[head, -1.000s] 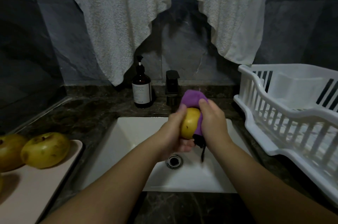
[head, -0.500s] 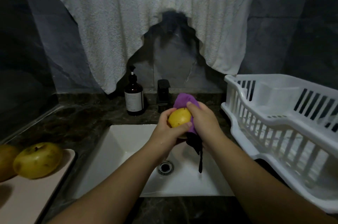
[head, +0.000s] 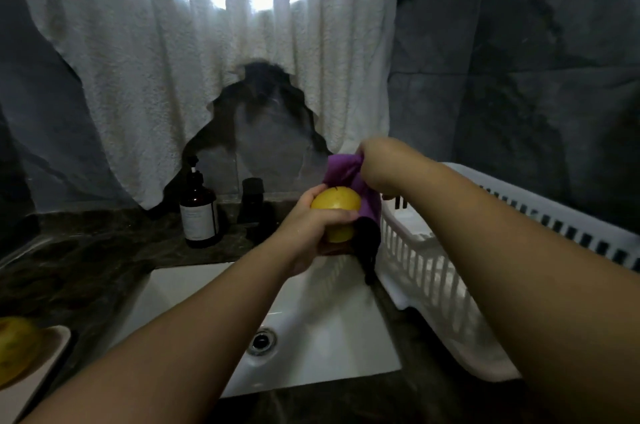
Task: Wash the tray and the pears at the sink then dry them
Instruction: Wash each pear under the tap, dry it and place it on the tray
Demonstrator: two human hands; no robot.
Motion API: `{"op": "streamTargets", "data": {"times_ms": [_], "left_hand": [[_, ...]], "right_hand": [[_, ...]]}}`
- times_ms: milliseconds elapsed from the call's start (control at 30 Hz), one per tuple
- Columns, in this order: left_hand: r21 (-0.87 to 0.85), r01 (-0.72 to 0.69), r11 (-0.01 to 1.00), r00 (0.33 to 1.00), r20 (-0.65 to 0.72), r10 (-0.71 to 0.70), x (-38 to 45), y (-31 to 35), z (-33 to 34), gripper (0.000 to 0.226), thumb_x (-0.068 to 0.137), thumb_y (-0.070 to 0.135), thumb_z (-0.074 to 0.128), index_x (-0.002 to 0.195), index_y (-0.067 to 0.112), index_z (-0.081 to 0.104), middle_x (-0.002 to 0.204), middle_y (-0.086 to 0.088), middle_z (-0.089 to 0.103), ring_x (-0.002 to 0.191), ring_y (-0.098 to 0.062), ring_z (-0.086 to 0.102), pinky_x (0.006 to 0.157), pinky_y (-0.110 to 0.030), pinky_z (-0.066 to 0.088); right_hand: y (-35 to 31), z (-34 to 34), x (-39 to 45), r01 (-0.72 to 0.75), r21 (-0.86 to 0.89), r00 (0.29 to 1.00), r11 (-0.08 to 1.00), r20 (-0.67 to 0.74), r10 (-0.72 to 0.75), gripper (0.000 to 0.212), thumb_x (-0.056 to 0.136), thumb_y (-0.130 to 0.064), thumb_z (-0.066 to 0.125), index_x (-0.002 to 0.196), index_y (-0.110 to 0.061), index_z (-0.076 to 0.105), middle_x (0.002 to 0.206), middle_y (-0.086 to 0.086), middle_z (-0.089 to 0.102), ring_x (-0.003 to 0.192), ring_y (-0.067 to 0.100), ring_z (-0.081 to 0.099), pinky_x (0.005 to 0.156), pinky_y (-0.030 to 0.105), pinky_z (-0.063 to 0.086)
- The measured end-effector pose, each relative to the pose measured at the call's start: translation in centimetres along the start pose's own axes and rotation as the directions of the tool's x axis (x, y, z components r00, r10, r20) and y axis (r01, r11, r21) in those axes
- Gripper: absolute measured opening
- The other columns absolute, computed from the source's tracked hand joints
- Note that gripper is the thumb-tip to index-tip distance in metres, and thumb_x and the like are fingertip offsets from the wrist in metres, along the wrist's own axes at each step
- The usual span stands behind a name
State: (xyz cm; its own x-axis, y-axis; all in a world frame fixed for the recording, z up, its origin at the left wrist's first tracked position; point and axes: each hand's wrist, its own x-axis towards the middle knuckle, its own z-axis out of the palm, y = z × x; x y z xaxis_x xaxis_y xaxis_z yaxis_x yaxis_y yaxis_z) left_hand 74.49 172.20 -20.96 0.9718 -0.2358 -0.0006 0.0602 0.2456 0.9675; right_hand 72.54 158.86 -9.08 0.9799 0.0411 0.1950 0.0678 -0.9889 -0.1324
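Observation:
My left hand (head: 311,233) grips a yellow pear (head: 336,207) above the right back part of the white sink (head: 322,330). My right hand (head: 384,163) pinches a purple cloth (head: 346,174) that hangs behind and beside the pear, its dark lower end dangling by the sink's right edge. At the lower left, a pale tray (head: 52,347) lies on the counter with another pear (head: 17,347) on it, partly cut off by the frame.
A white dish rack (head: 450,267) stands right of the sink. A brown pump bottle (head: 199,215) and a black faucet (head: 254,205) stand behind the sink. A white towel (head: 207,59) hangs on the dark wall. Dark stone counter (head: 86,267) surrounds the sink.
Both hands rose and shifted right toward the dish rack with the pear and cloth. My right hand lifted the cloth higher, off the pear's side. The view tilted up and right.

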Motion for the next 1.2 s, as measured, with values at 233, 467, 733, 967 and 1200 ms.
{"op": "streamTargets", "data": {"times_ms": [233,467,733,967,1200], "left_hand": [[0.114,-0.165,0.980,0.986,0.033,0.162,1.6,3.6,5.5,0.117,0.055,0.020,0.090,0.154,0.047,0.034,0.136,-0.001,0.055,0.115,-0.030,0.062,0.089,-0.054,0.061],[0.191,0.001,0.982,0.992,0.121,-0.025,1.3,1.2,4.7,0.080,0.073,0.010,0.087,0.124,0.060,0.051,0.127,0.006,0.059,0.113,-0.028,0.062,0.078,-0.046,0.062],[0.343,0.137,0.929,0.962,0.176,-0.207,-0.2,-2.7,1.6,0.093,0.078,0.004,0.083,0.145,0.053,0.040,0.134,-0.004,0.055,0.119,-0.034,0.058,0.094,-0.053,0.058],[0.385,0.157,0.910,0.954,0.178,-0.240,0.0,-3.1,0.8,0.094,0.079,0.005,0.083,0.147,0.052,0.038,0.135,-0.004,0.052,0.120,-0.033,0.057,0.096,-0.052,0.058],[0.380,0.130,0.916,0.957,0.194,-0.216,1.7,-3.3,0.4,0.096,0.075,0.009,0.087,0.143,0.056,0.039,0.132,-0.002,0.055,0.117,-0.031,0.059,0.083,-0.043,0.062]], "right_hand": [[6.1,-3.1,1.2,0.251,0.256,0.921,0.934,-0.359,-0.149,0.037,0.098,-0.007,0.045,0.123,-0.024,0.067,0.118,0.006,0.068,0.097,0.021,0.059,0.080,0.033,0.047],[9.3,-1.1,0.3,0.381,-0.113,0.911,0.918,-0.123,-0.393,0.033,0.101,-0.018,0.051,0.127,-0.034,0.066,0.124,-0.002,0.064,0.110,0.022,0.058,0.086,0.035,0.044],[8.6,2.1,-0.6,0.162,0.196,0.906,0.967,0.358,-0.224,0.025,0.092,-0.025,0.066,0.109,-0.044,0.068,0.117,-0.013,0.064,0.111,0.014,0.060,0.095,0.035,0.047],[6.8,3.0,0.7,-0.294,0.103,0.868,0.950,0.445,0.220,0.061,0.098,-0.051,0.059,0.140,-0.008,0.048,0.122,0.017,0.058,0.093,0.031,0.064,0.072,0.042,0.057],[4.9,4.2,2.0,-0.284,-0.019,0.908,0.959,0.315,0.275,0.039,0.100,-0.022,0.058,0.133,-0.002,0.055,0.120,0.018,0.065,0.101,0.029,0.068,0.092,0.041,0.057]]}}
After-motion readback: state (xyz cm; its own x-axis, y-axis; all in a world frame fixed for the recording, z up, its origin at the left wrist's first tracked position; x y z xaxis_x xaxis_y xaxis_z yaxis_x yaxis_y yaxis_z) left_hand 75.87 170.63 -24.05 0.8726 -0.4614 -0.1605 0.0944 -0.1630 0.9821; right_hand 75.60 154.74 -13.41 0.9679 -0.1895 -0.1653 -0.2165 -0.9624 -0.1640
